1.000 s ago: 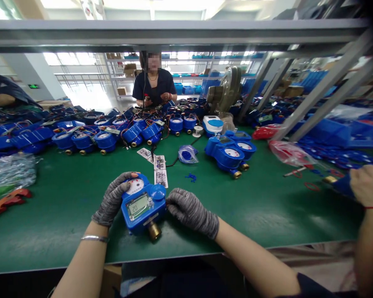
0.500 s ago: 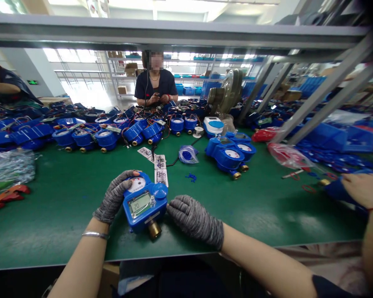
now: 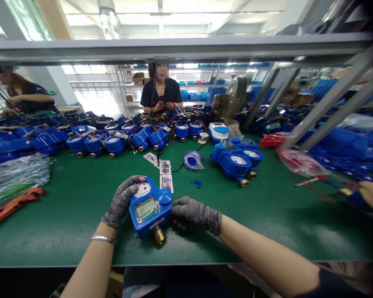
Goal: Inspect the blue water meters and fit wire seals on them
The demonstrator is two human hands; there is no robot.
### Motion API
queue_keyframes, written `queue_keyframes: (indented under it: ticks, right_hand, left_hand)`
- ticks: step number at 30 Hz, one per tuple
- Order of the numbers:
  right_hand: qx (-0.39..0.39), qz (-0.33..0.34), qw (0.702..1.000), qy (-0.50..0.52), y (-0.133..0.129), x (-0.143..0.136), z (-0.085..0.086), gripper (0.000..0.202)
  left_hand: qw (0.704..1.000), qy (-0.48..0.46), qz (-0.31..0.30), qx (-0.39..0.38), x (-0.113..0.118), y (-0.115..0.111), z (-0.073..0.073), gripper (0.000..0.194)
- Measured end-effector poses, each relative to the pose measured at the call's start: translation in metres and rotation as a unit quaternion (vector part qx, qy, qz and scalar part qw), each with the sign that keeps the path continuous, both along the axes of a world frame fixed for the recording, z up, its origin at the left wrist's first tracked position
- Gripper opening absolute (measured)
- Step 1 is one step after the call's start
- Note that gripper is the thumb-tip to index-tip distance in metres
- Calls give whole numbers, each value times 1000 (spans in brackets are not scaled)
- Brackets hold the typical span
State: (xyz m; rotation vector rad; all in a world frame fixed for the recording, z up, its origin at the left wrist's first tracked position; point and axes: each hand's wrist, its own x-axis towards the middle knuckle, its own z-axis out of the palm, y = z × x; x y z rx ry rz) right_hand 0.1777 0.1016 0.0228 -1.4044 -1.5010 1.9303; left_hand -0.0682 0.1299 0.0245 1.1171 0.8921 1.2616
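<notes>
While left fingers [image 3: 128, 191] clasp a blue meter [image 3: 149, 212], right fingers [image 3: 180, 207] curl alongside.

Green-topped workbench [image 3: 282, 207] — wired water meters [image 3: 113, 145] crowd eleven o'clock, printed sheets [image 3: 165, 182] and bagged blue pieces [image 3: 192, 161] lie near twelve, paired water meters [image 3: 236, 161] at one, an orange tool [image 3: 17, 203] at nine.
</notes>
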Motion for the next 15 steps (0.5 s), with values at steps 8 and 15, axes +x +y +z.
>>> queue_keyframes:
  ticks: [8,15]
  right_hand:
    - [89,-43,995,-20,-3,0,-8,11]
    - [-22,-7,1000,17,17,-13,-2,37]
  left_hand:
    - [1000,17,5,13,2,-12,4,41]
    - [976,150,-157,4,-49,-54,7,81]
